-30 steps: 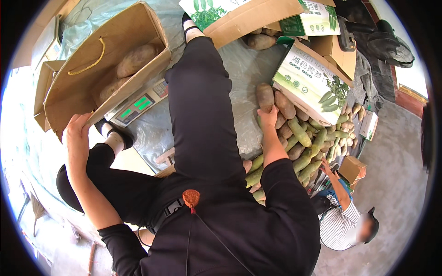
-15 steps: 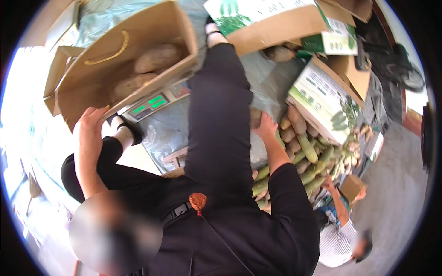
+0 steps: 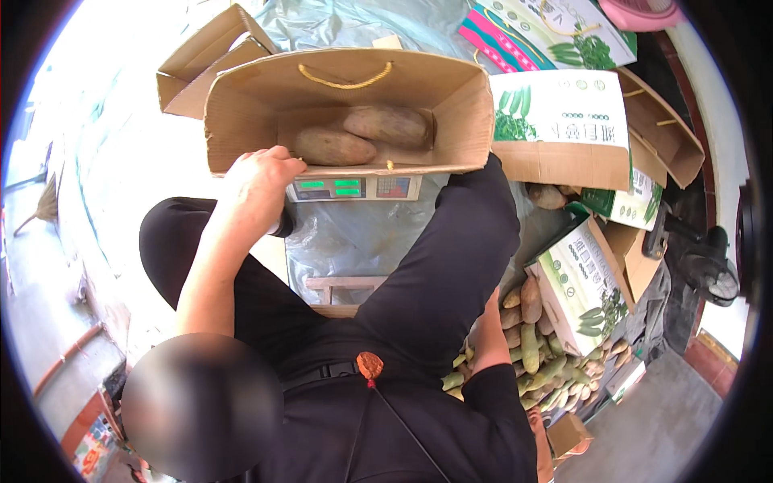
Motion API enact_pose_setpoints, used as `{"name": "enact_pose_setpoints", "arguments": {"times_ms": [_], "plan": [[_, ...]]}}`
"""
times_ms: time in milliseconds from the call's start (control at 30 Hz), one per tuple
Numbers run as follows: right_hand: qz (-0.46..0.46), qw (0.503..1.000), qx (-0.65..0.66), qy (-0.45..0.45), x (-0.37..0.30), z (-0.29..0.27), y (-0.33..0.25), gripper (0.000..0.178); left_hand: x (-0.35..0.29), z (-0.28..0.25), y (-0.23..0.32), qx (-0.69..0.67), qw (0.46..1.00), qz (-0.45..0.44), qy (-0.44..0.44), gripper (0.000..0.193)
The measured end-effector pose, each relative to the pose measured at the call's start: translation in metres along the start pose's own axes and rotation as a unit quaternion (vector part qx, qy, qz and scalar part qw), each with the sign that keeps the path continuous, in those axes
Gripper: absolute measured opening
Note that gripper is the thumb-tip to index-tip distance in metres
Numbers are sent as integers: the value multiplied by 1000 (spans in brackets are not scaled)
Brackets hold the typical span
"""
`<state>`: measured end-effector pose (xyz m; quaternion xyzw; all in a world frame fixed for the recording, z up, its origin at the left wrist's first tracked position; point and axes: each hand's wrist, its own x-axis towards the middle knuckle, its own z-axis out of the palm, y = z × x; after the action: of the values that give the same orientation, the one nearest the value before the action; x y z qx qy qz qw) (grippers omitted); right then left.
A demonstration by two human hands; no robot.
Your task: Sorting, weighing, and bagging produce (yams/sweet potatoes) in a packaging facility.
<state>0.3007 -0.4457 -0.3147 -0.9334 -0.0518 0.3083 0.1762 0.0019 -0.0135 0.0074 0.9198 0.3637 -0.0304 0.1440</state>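
An open brown cardboard box (image 3: 241, 121) with a yellow rope handle sits on a scale (image 3: 354, 188) that has green displays. Two brown tubers (image 3: 334, 147) lie inside the box. My left hand (image 3: 258, 179) curls over the box's front rim at its left corner. My right hand (image 3: 488, 310) reaches down beside my black-trousered thigh, next to a heap of greenish-brown tubers (image 3: 539, 362). The leg hides most of that hand, so its fingers do not show.
Several green-and-white printed cartons (image 3: 580, 282) stand to the right around the heap, and one (image 3: 555, 113) is behind the box. Another open brown carton (image 3: 201, 60) sits at the back left. Clear plastic sheeting (image 3: 346, 241) covers the surface under the scale. A black fan (image 3: 713, 274) is at the far right.
My left hand rose from below the box's left side onto its front rim. My right hand left the tuber at the top of the heap and drew back behind my leg.
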Motion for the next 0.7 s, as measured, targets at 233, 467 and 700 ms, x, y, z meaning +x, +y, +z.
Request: {"name": "enact_pose_setpoints", "arguments": {"times_ms": [233,467,700], "plan": [[-141,974,175,-3,-46,-138,-189,83,-9,1,-4,6,999,24,24,27],[-422,894,147,-25,-122,-235,-377,79,-5,5,-3,18,999,37,21,22],[-553,807,-85,-190,-145,-144,-499,76,-7,7,-2,56,997,50,17,13]]}}
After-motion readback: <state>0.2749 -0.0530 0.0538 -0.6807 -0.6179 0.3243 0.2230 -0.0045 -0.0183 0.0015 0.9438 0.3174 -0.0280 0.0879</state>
